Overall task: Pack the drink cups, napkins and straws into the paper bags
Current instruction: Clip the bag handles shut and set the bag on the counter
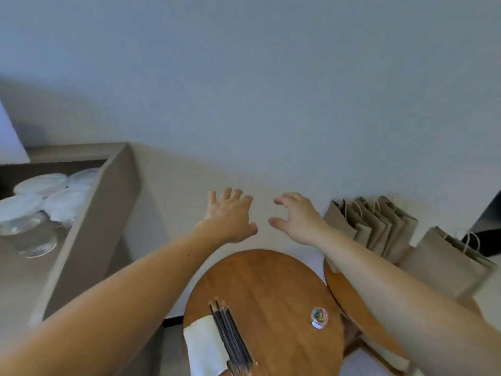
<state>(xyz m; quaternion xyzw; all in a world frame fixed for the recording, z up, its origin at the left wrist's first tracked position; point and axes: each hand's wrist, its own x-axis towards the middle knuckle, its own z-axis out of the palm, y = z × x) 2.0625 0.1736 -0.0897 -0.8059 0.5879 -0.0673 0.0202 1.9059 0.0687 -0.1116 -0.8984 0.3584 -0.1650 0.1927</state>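
Note:
Both arms reach forward over a round wooden table (271,278). My left hand (230,215) is open with fingers spread, holding nothing. My right hand (295,215) is open too, fingers slightly curled, a little to its right. Near the table's front edge lie a stack of white napkins (206,348) and a bundle of dark straws (233,340) beside them. Several clear lidded drink cups (35,210) stand on a shelf at the left. Folded brown paper bags (379,226) lean against the wall at the right, and another paper bag (444,264) stands further right.
A small round tub of coloured clips (320,317) sits on the table's right part. A second wooden table (349,297) adjoins on the right, under my right arm. The beige shelf unit's side panel (95,229) rises at the left. A pale wall is straight ahead.

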